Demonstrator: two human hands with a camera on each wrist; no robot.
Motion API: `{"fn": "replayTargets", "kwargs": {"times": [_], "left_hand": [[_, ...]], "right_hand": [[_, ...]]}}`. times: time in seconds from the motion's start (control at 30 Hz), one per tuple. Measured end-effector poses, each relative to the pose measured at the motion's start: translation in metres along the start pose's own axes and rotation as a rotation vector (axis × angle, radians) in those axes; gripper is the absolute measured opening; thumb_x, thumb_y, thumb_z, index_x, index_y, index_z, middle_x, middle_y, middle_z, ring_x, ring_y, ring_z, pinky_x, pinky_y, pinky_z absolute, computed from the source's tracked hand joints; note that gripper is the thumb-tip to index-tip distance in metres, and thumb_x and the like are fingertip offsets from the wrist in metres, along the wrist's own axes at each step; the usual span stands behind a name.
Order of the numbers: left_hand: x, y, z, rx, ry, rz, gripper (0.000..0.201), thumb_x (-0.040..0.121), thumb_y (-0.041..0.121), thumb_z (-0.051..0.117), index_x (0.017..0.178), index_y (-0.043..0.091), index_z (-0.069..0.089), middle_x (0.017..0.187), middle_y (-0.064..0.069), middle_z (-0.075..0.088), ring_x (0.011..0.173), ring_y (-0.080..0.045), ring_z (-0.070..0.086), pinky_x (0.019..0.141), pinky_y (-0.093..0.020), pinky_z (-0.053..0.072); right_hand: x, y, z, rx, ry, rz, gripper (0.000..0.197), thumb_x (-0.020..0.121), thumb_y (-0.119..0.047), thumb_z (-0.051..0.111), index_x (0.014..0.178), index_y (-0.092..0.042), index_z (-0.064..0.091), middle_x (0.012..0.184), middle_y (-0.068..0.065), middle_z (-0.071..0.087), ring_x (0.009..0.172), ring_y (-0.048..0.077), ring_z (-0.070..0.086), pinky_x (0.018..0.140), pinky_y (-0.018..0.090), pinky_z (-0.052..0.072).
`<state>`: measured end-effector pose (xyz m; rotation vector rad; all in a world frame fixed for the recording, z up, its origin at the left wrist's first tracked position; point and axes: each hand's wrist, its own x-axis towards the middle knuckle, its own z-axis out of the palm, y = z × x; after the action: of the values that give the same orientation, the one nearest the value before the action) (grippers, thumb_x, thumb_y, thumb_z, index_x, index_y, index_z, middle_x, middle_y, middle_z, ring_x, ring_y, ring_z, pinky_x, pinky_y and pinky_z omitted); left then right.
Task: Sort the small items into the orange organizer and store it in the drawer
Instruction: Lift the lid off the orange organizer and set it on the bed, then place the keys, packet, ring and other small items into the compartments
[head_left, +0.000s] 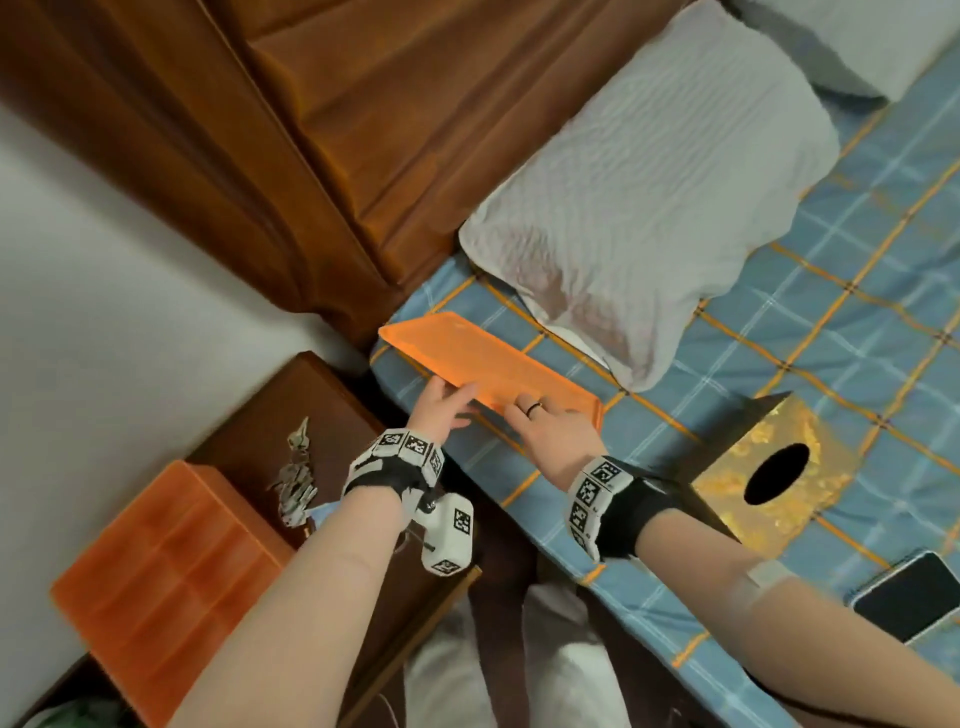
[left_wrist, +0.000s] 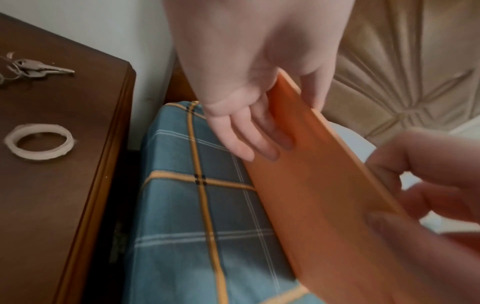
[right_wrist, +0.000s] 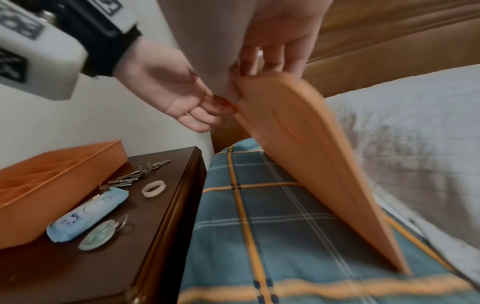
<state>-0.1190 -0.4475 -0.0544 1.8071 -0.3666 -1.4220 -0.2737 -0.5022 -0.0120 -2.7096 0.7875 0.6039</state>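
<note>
— Both hands are on the flat orange lid (head_left: 483, 364), mid-frame in the head view. Left hand (head_left: 441, 408) takes its near edge, thumb on top, straight fingers (left_wrist: 249, 139) under the smooth plastic.

— And the right hand (head_left: 550, 431)?

— It pinches the other end, fingers (right_wrist: 272, 53) curled over the rounded corner; a dark ring sits on one finger. The lid tilts, its far long edge down on the blue checked bedsheet (head_left: 831, 291), just beside a crinkled white pillow (head_left: 649, 208).

— Where's the orange organizer (head_left: 161, 571)?

— Lower left, on the dark glossy wooden nightstand (right_wrist: 145, 236): a rectangular tray with ribbed dividers, open. Beside it lie metal keys (head_left: 298, 478), a translucent tape ring (right_wrist: 153, 188), a soft blue packet (right_wrist: 88, 211) and a round pale-green keyring tag (right_wrist: 100, 234).
</note>
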Motion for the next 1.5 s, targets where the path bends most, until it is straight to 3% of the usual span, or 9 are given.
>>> {"fn": "replayTargets", "kwargs": {"times": [0.17, 0.33, 0.5, 0.67, 0.8, 0.87, 0.93, 1.03, 1.5], "left_hand": [[0.014, -0.008, -0.038, 0.065, -0.207, -0.033, 0.023, 0.096, 0.015, 0.049, 0.119, 0.019, 0.047, 0.111, -0.003, 0.06, 0.092, -0.015, 0.062, 0.087, -0.033, 0.048], [0.033, -0.016, -0.037, 0.054, -0.188, -0.065, 0.019, 0.095, 0.011, 0.05, 0.114, 0.017, 0.049, 0.096, 0.001, 0.063, 0.082, -0.012, 0.063, 0.075, -0.026, 0.047], [0.073, -0.022, -0.033, 0.128, -0.108, -0.191, 0.02, 0.093, 0.009, 0.053, 0.075, 0.018, 0.054, 0.07, -0.002, 0.057, 0.038, 0.003, 0.055, 0.04, -0.012, 0.038], [0.099, -0.042, -0.03, 0.288, -0.044, -0.258, 0.025, 0.094, 0.012, 0.053, 0.069, 0.01, 0.055, 0.063, -0.002, 0.052, 0.051, -0.009, 0.05, 0.031, -0.008, 0.037], [0.107, -0.053, -0.032, 0.514, -0.041, -0.227, 0.032, 0.093, 0.008, 0.049, 0.061, 0.013, 0.046, 0.079, -0.014, 0.058, 0.08, -0.022, 0.054, 0.071, -0.026, 0.044], [0.104, -0.055, -0.037, 0.558, -0.001, -0.192, 0.025, 0.09, 0.005, 0.051, 0.066, 0.013, 0.049, 0.079, -0.014, 0.058, 0.081, -0.022, 0.052, 0.073, -0.031, 0.042], [0.101, -0.056, -0.042, 0.58, 0.046, -0.165, 0.008, 0.087, 0.005, 0.053, 0.089, 0.008, 0.06, 0.081, -0.01, 0.062, 0.083, -0.028, 0.059, 0.078, -0.034, 0.048], [0.09, -0.051, -0.056, 0.561, 0.093, -0.176, 0.028, 0.088, 0.006, 0.051, 0.116, 0.005, 0.057, 0.115, -0.018, 0.064, 0.097, -0.033, 0.064, 0.091, -0.037, 0.049], [-0.011, -0.099, -0.142, 0.326, 0.738, -0.244, 0.029, 0.088, 0.005, 0.051, 0.115, 0.007, 0.06, 0.126, -0.017, 0.056, 0.115, -0.033, 0.056, 0.1, -0.036, 0.043]], "right_hand": [[0.023, -0.025, 0.027, 0.098, -0.145, 0.024, 0.057, 0.095, -0.004, 0.039, 0.145, -0.016, 0.016, 0.148, 0.01, 0.028, 0.122, 0.031, 0.041, 0.065, 0.034, 0.036], [0.036, -0.023, 0.037, 0.112, -0.148, 0.078, 0.06, 0.093, 0.001, 0.038, 0.147, -0.015, 0.015, 0.149, 0.01, 0.027, 0.124, 0.031, 0.039, 0.074, 0.038, 0.044], [0.065, -0.019, 0.052, 0.099, -0.19, 0.101, 0.063, 0.09, 0.004, 0.04, 0.146, -0.013, 0.015, 0.147, 0.012, 0.028, 0.125, 0.033, 0.038, 0.093, 0.038, 0.044], [0.088, -0.016, 0.084, 0.127, -0.277, 0.164, 0.076, 0.087, 0.009, 0.043, 0.148, -0.018, 0.007, 0.148, 0.012, 0.026, 0.127, 0.032, 0.036, 0.099, 0.038, 0.041], [0.097, -0.012, 0.106, 0.133, -0.325, 0.225, 0.072, 0.088, 0.008, 0.043, 0.148, -0.016, 0.012, 0.148, 0.009, 0.032, 0.126, 0.03, 0.039, 0.1, 0.038, 0.04], [0.101, -0.009, 0.111, 0.127, -0.302, 0.243, 0.066, 0.089, 0.006, 0.041, 0.147, -0.015, 0.017, 0.147, 0.008, 0.036, 0.124, 0.029, 0.041, 0.1, 0.038, 0.04], [0.104, -0.008, 0.108, 0.108, -0.291, 0.242, 0.057, 0.091, 0.004, 0.038, 0.144, -0.014, 0.027, 0.146, 0.008, 0.038, 0.124, 0.028, 0.041, 0.099, 0.038, 0.039], [0.108, -0.011, 0.092, 0.093, -0.261, 0.216, 0.046, 0.092, 0.001, 0.037, 0.135, -0.014, 0.04, 0.14, 0.009, 0.043, 0.122, 0.028, 0.043, 0.097, 0.037, 0.039], [0.156, -0.124, 0.033, 0.332, -0.143, -0.214, 0.03, 0.093, -0.012, 0.043, 0.121, -0.013, 0.053, 0.125, 0.013, 0.056, 0.116, 0.031, 0.053, 0.097, 0.039, 0.045]]}}
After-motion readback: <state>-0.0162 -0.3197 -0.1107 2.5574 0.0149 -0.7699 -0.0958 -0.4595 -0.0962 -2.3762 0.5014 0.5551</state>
